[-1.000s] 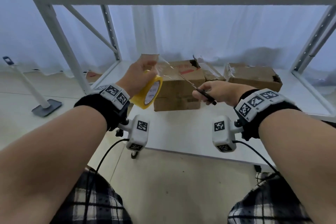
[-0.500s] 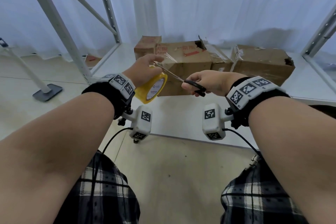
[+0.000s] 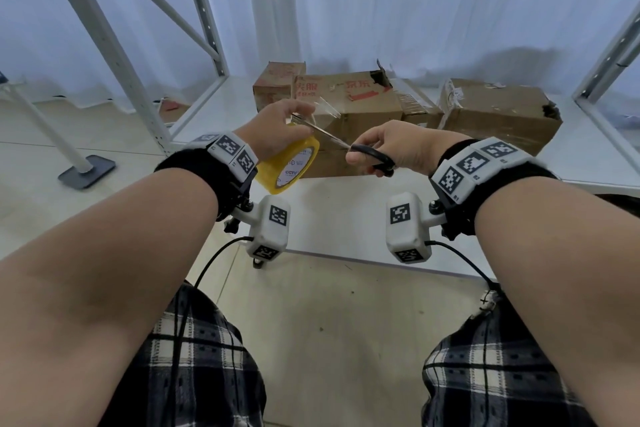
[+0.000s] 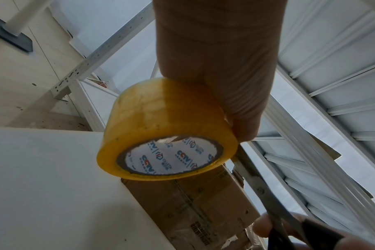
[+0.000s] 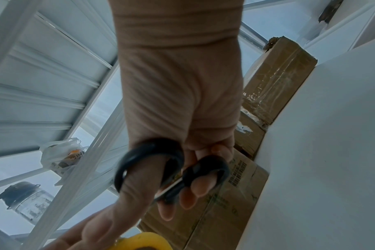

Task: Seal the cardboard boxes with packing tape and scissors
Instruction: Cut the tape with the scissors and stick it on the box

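My left hand (image 3: 277,125) grips a yellow tape roll (image 3: 289,163) in the air in front of the shelf, with a clear strip of tape (image 3: 327,113) pulled up from it. The roll (image 4: 167,130) fills the left wrist view, under my fingers. My right hand (image 3: 388,149) holds black-handled scissors (image 3: 372,156), thumb and fingers through the loops (image 5: 171,167). The blades (image 3: 320,130) reach left to the tape strip at my left fingers. Behind both hands a cardboard box (image 3: 349,107) with red print stands on the white shelf (image 3: 346,211).
A small box (image 3: 277,83) stands behind the printed one and a torn box (image 3: 498,114) to its right, with a narrow box (image 3: 414,104) between them. White rack posts (image 3: 100,35) rise at left and right. A floor stand base (image 3: 86,166) sits at far left.
My head has tilted down, so the upper shelf left the picture. Both hands came lower and closer together, and the scissor blades now meet the tape strip at my left fingers.
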The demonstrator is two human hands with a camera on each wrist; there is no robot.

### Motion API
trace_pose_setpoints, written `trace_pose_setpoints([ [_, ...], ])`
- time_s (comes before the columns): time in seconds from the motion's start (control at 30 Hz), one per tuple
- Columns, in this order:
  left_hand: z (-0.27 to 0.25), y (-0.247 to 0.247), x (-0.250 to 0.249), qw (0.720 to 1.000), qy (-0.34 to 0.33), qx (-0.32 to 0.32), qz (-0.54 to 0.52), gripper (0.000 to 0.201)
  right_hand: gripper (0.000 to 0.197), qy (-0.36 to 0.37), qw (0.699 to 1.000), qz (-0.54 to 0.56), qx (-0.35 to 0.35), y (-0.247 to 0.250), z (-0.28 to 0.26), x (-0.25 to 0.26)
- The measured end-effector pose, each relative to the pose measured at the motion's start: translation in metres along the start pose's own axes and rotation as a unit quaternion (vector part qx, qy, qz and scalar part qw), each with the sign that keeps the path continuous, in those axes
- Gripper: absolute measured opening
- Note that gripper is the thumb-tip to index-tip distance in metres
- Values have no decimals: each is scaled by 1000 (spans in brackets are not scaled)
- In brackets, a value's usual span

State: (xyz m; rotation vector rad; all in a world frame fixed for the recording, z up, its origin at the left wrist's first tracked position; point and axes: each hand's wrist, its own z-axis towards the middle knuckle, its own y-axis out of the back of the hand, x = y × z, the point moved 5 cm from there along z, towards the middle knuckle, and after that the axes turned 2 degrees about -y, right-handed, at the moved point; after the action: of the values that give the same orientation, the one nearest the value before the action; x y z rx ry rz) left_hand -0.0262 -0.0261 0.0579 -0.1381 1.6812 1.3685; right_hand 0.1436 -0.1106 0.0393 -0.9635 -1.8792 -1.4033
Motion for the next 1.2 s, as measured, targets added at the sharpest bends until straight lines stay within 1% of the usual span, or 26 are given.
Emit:
trace_pose_setpoints([
  [0.17,-2,-3,1,999,6,34,15,45,29,-4,1000,7,-5,4,0,-2],
  [0.23,-4,-5,0,999,5,49,19,47,30,-18,1000,-13,5,3,0,-4],
  [0.33,-8,-9,0,997,5,69,36,55,38,-60,996,-67,31,-1,1,-10],
  [0.47,-12,-11,4,994,18,88,70,72,50,-125,972,-176,94,-10,-5,-19],
  [0.57,-15,-11,6,991,29,105,76,76,64,-167,954,-225,107,-8,-10,-29],
  [0.63,-17,-13,8,989,36,116,82,78,67,-186,940,-263,111,-6,-9,-41],
  [0.67,-18,-14,7,989,34,120,81,77,65,-198,929,-293,111,-6,-9,-48],
  [0.73,-19,-18,6,988,33,134,71,74,53,-218,904,-359,85,-4,-7,-63],
  [0.8,-20,-24,5,986,33,153,59,71,39,-224,894,-384,52,-3,-7,-74],
  [0.83,-20,-27,4,985,32,162,55,68,34,-229,895,-380,45,-4,-7,-79],
  [0.87,-20,-30,2,984,29,169,55,66,40,-238,896,-372,41,-5,-8,-83],
  [0.9,-19,-33,1,983,26,175,55,64,50,-249,897,-365,32,-5,-9,-85],
  [0.93,-18,-36,-1,982,23,179,56,62,56,-246,903,-352,12,-5,-9,-84],
  [0.97,-17,-39,-3,981,19,183,57,61,56,-223,915,-336,-23,-4,-8,-82],
  [1.03,-16,-44,-6,980,10,191,54,59,50,-143,945,-271,-112,2,-2,-70],
  [1.07,-15,-46,-8,979,5,195,53,58,49,-102,960,-207,-156,6,-1,-63],
  [1.1,-14,-48,-10,979,-1,197,53,57,50,-69,971,-134,-186,8,0,-56],
  [1.13,-13,-49,-12,979,-8,197,56,57,52,-45,976,-72,-198,8,1,-50],
  [1.2,-12,-50,-16,979,-19,196,56,57,58,-26,982,7,-186,4,5,-45],
])
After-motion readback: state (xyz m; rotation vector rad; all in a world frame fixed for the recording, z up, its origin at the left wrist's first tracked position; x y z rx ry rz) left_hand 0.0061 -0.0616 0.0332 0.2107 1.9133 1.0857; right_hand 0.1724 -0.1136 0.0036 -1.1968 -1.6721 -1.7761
